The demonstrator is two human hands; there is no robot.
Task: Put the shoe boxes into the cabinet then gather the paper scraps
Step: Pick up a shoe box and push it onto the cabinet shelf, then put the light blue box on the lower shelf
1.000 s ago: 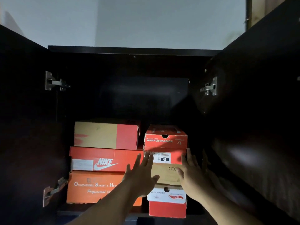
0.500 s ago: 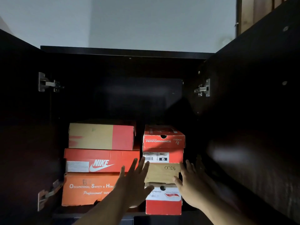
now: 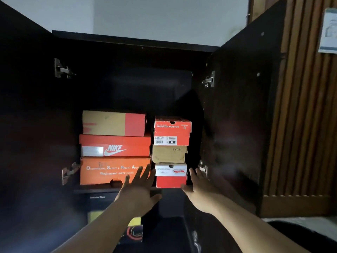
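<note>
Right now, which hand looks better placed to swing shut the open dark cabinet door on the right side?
The right hand, probably. It is open and empty beside the right stack of shoe boxes, nearest the open right dark cabinet door. The left hand would have to cross over.

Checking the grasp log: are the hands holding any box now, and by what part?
Nothing is held. The left hand and right hand are open with fingers spread, just in front of the bottom box of the right stack.

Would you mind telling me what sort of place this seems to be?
Probably a room in a home: a dark cabinet with both doors open holds stacked shoe boxes, beside a wood-slatted wall.
</note>
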